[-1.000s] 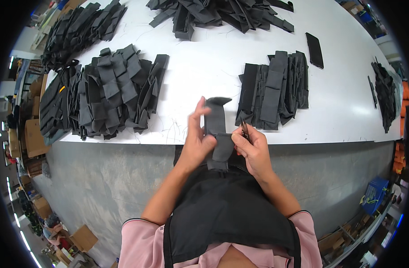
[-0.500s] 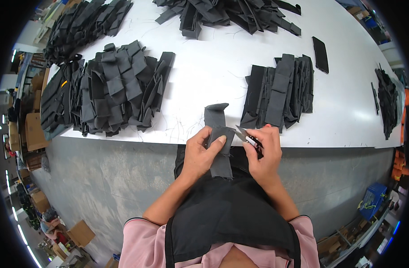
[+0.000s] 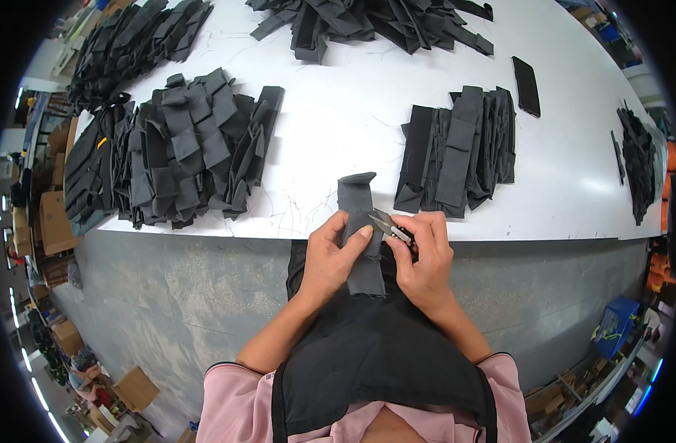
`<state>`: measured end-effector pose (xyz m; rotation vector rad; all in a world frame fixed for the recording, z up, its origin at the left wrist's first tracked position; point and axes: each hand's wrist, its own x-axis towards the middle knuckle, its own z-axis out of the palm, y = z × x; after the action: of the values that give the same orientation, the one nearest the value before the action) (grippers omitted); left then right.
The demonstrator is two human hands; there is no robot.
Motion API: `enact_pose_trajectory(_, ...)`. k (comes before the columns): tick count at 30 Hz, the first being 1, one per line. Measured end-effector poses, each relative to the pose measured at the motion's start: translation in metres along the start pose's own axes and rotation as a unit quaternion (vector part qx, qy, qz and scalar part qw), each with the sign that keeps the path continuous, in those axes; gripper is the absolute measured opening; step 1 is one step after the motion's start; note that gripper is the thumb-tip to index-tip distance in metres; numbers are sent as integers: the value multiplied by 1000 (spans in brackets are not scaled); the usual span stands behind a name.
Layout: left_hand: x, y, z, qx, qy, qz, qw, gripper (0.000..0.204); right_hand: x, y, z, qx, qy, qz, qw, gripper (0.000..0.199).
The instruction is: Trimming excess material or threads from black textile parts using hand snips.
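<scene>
White worktop (image 3: 330, 133) in a cluttered workroom, with grey floor (image 3: 168, 303) below its near edge. At the middle of that edge, a dark grey fabric strip (image 3: 356, 198), with its long axis running away from the body: far end turned up above the worktop, frayed near end past the edge and over the black apron (image 3: 375, 347). Unclear whether resting on the worktop or held just above it. Left hand (image 3: 330, 255) on the left of the strip and nearer to it, pinching its layers with the thumb laid across the top. Right hand (image 3: 429, 255) just beside the strip on the right, curled around small thread snips (image 3: 395, 227), with blades slightly parted and aimed left across the long axis at the right edge of the strip, close by the left thumb. Hard to tell whether touching the cloth. To the left of the strip, loose threads (image 3: 297, 210), then a large stack of folded dark pieces (image 3: 183, 148). To its right, near the snips, a smaller row of similar pieces (image 3: 460, 151); farther out beyond that row, a black phone (image 3: 526, 86). Well beyond the far end of the strip, a loose dark heap (image 3: 367, 22). Far right of the strip, another dark bundle (image 3: 637, 166).
</scene>
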<state>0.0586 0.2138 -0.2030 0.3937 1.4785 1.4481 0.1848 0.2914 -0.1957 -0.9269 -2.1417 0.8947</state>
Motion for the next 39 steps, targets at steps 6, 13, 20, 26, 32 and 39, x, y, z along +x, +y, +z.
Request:
enact_pose_trajectory(6, -2, -6, 5, 0, -13, -19, 1000, 12, 4, 11, 9, 131, 20, 39, 990, 22)
enact_pose_trajectory(13, -1, 0, 1, -82, -30, -111, 990, 14, 1, 11, -12, 309, -10, 139, 941, 19)
enact_pose_trajectory(20, 1, -2, 5, -39, -14, -63, 997, 10, -1, 9, -14, 50, -12, 15, 999, 25)
enact_pose_trajectory(26, -1, 2, 1, -35, -22, -86, 995, 12, 1, 14, -12, -41, -15, -70, 997, 26)
enact_pose_trajectory(32, -1, 6, 3, -47, -19, -104, 993, 13, -4, 20, -23, -26, 2, -57, 998, 26)
enact_pose_trajectory(39, -1, -3, 4, -15, -34, -75, 996, 11, 2, 13, -19, 6, -19, -60, 998, 24)
